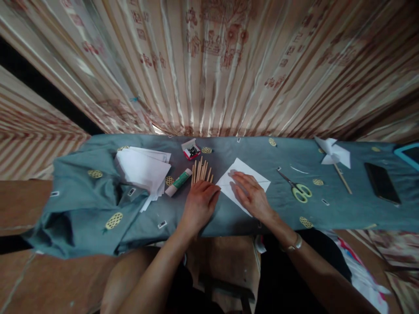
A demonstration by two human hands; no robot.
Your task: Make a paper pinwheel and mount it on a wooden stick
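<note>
A white square of paper [238, 167] with crease lines lies turned like a diamond on the cloth. My left hand [200, 203] has its fingers curled together, the thumb and forefinger pinching at the paper's left corner. Flat across the middle of the sheet rests my right hand [250, 194], fingers stretched out. Just beyond my left hand is a bundle of thin wooden sticks [200, 170], partly hidden by its fingers. A green and white glue stick [178, 182] lies to the left of them.
Behind the sticks stands an open small red and white box [191, 150] of dark items. White paper sheets [144, 168] are stacked at left. To the right lie green-handled scissors [296, 187], a paper pinwheel [334, 153] on a stick, and a black phone [382, 183]. A curtain [209, 78] hangs behind.
</note>
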